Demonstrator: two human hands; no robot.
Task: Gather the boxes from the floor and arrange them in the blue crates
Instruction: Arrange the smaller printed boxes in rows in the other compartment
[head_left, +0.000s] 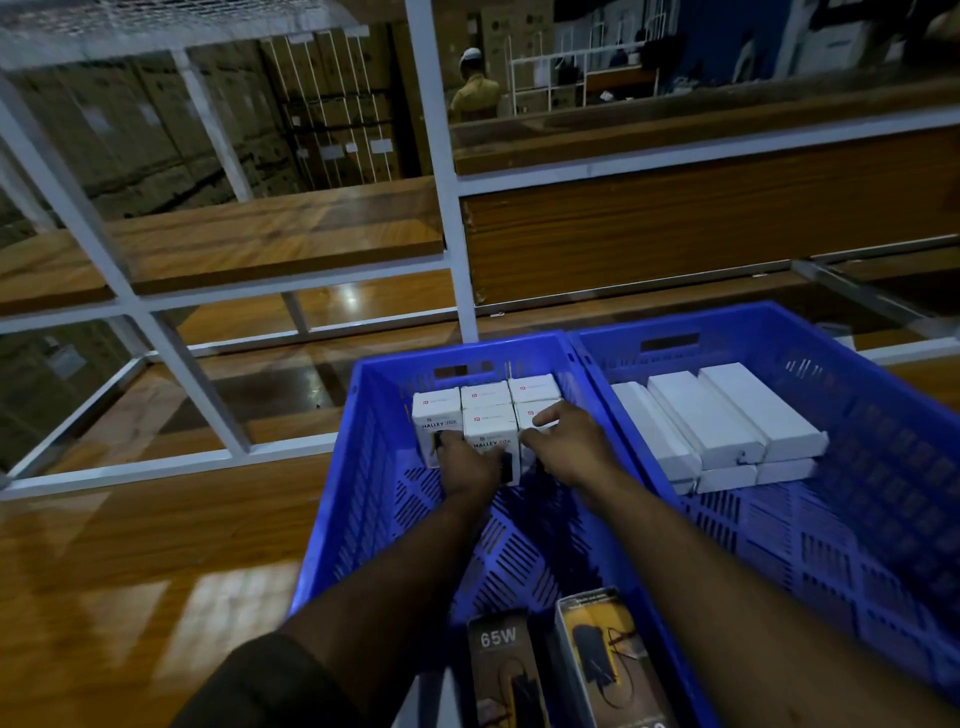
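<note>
Two blue slotted crates stand side by side on the wooden floor. In the left crate (332, 519), several white boxes (485, 397) marked "HALLEY 20K" stand packed against the far wall. My left hand (465, 460) grips the front of a white box (491, 439) in the near row. My right hand (569, 444) holds the box (532, 415) beside it, fingers over its top. Two dark charger boxes (501, 670), one marked "65W", lie at the crate's near end. The right crate (883, 467) holds stacked long white boxes (727, 415).
A white metal rack frame (447, 208) with wooden shelves stands just behind the crates. Glossy wooden floor (130, 571) stretches to the left. A person (475, 88) stands far off among stacked cartons.
</note>
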